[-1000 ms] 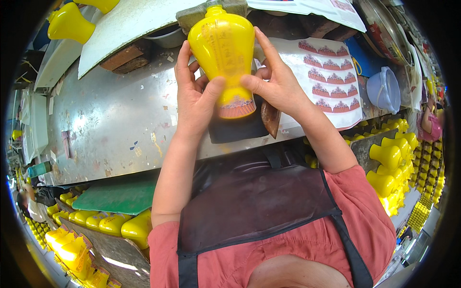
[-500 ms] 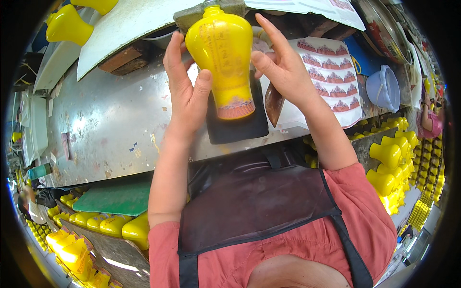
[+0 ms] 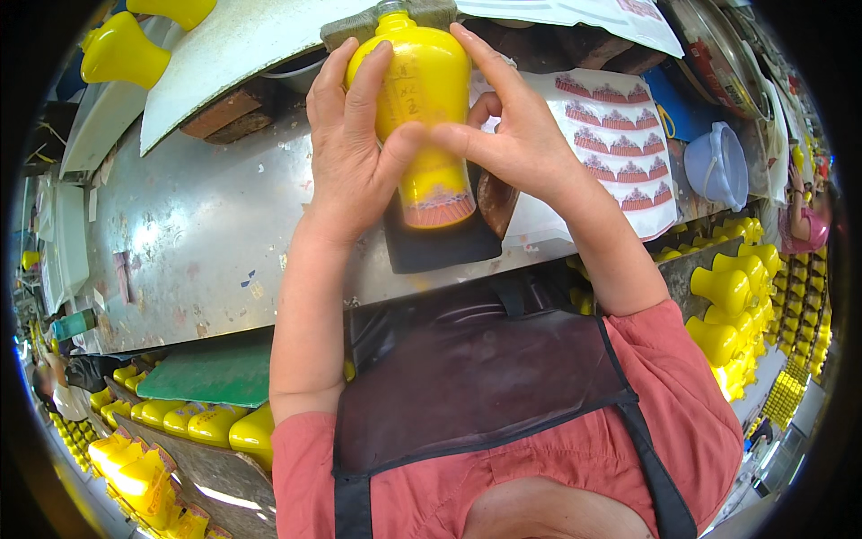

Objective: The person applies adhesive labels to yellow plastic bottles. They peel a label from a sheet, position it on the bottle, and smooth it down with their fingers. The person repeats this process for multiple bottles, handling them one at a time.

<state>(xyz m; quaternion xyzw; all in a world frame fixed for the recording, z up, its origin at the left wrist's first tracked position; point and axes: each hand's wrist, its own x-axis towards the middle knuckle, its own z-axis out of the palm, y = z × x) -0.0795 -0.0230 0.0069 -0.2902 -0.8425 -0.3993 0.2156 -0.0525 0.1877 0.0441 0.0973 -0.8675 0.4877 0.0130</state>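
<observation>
A glossy yellow bottle [image 3: 415, 76] lies on its side, its neck end on a grey-brown rest [image 3: 438, 13] and its base over a black pad [image 3: 447, 249]. Red-purple printed lettering and a pink patterned band show on its upper face. My left hand [image 3: 348, 144] is closed around the left side, fingers reaching over the shoulder. From the right my right hand [image 3: 516, 126] grips it, fingers along the shoulder. Both thumbs nearly meet on the bottle's front, over the lettering. Beside it lies a brown curved flat piece [image 3: 496, 205], partly hidden by my right hand.
At right lies a white sheet of pink patterned transfers [image 3: 628, 144], with a pale lilac bucket [image 3: 716, 165] beyond. A pale board [image 3: 224, 58] rests on brick [image 3: 224, 112] at the metal table's [image 3: 206, 216] back. Yellow bottles [image 3: 211, 424] fill racks at both sides; a person [image 3: 808, 220] is far right.
Both hands have closed in on the bottle. My thumbs have come together on its front, and my left fingers now lie over its left shoulder.
</observation>
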